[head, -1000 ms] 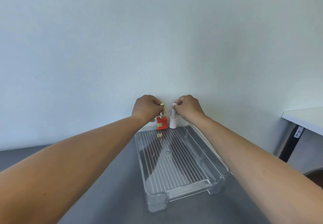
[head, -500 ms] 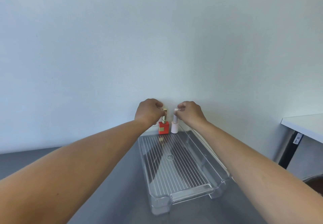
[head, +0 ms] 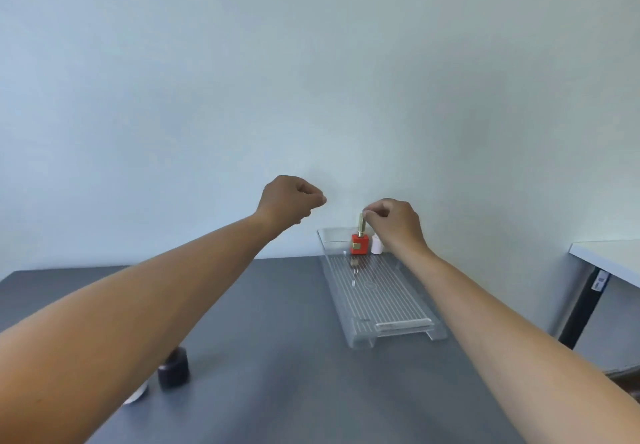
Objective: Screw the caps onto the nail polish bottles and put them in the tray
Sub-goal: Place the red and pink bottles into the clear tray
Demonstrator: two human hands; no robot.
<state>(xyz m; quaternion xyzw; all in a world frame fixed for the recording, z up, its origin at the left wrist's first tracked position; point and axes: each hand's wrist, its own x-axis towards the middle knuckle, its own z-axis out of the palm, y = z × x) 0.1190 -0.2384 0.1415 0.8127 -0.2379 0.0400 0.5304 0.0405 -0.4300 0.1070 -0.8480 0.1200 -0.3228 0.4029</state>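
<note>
A clear plastic tray (head: 381,305) lies on the grey table, right of centre. At its far end stand a red nail polish bottle (head: 359,245) with a gold cap (head: 362,224) and a white nail polish bottle (head: 376,247). My right hand (head: 394,223) is pinched shut over the white bottle and hides its cap; its fingertips sit beside the top of the gold cap. My left hand (head: 289,201) hovers to the left of the tray, fingers curled shut and holding nothing. A dark bottle (head: 173,367) stands near my left forearm.
A white object (head: 136,396) peeks out from under my left forearm, next to the dark bottle. A pale wall rises directly behind the tray. A white table (head: 609,260) with a dark leg stands at the right edge.
My left hand has let go of the gold cap and pulled away up and to the left. My view has swung left, bringing the dark bottle into sight. My right hand stays at the bottles.
</note>
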